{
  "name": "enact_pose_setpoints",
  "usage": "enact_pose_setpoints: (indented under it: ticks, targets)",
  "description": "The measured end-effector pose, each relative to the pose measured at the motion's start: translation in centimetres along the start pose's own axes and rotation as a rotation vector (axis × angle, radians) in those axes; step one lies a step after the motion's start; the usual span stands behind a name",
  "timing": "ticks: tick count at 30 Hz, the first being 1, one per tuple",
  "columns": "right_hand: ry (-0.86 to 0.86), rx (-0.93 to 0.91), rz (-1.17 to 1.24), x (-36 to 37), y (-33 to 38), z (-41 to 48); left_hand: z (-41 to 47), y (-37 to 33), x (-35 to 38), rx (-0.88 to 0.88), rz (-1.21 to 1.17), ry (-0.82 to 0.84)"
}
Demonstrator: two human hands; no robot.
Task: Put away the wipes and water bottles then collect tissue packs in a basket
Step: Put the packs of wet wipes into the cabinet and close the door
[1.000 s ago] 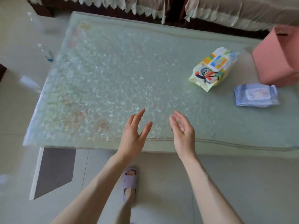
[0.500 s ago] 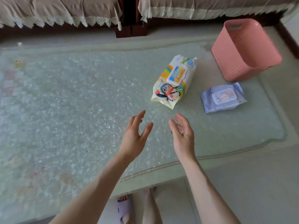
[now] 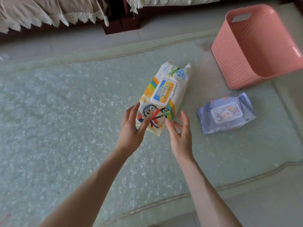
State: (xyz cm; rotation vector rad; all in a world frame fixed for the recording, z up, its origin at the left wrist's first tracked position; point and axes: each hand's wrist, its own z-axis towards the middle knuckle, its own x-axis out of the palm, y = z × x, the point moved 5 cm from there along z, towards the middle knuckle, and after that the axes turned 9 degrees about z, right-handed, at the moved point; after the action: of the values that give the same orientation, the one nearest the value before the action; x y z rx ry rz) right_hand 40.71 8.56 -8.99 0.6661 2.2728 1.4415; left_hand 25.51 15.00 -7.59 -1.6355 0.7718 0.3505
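A white baby wipes pack with a penguin picture and an orange-blue lid lies on the glass table. My left hand is open at the pack's near left corner, fingertips over its printed end. My right hand is open just to the right of that same end, fingers spread and close to it. Neither hand grips the pack. A smaller lilac wipes pack lies flat to the right. A pink perforated basket stands at the far right of the table.
A sofa with lace-trimmed covers runs along the far side of the table, with a dark wooden leg between its sections. The table's curved front edge is near my forearms, with pale floor tiles beyond it.
The view swung right and closer to the packs and basket. Both hands reached forward from mid-table to the near end of the baby wipes pack, still open.
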Motion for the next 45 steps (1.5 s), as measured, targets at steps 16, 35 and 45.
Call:
enact_pose_setpoints:
  ticks: [16,35,45]
  targets:
    - [-0.014,0.046,0.078,2.5,0.7,11.4,10.5,-0.1,4.2,-0.098,0.179,0.239]
    - [0.071,0.057,0.215,4.1,1.6,10.5,7.8,1.7,2.9,-0.328,-0.382,0.327]
    - [0.253,0.073,0.279,9.1,1.4,1.1,-0.8,4.1,-2.7,-0.293,-0.706,0.314]
